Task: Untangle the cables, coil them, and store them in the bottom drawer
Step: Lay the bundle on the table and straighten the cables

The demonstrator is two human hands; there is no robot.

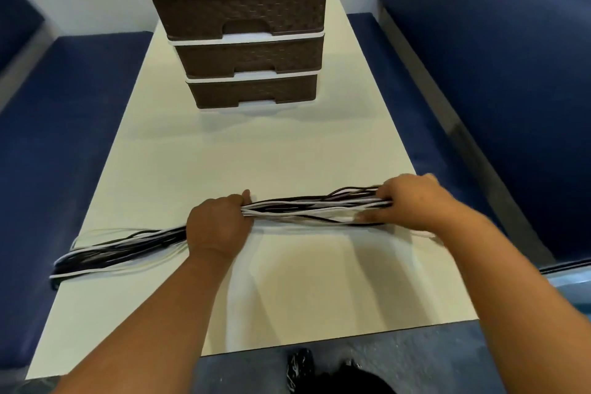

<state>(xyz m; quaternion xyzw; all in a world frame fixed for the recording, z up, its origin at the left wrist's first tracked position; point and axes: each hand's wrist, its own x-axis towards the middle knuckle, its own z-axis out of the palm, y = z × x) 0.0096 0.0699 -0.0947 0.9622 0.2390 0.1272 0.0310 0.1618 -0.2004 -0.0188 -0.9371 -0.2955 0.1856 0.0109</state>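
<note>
A long bundle of black and white cables (pixel 307 209) lies stretched across the near part of the cream table (pixel 256 150). My left hand (pixel 217 224) grips the bundle near its middle. My right hand (pixel 412 201) grips it further right, close to the table's right edge. Left of my left hand the cable loops (pixel 105 253) trail to the table's left edge and overhang it slightly. A brown woven drawer unit stands at the far end of the table; its bottom drawer (pixel 252 91) is closed.
Blue padded benches flank the table on the left (pixel 54 144) and right (pixel 499 73). The drawer unit has several stacked closed drawers (pixel 243 13). Below the table's near edge a shoe (pixel 299 368) stands on grey floor.
</note>
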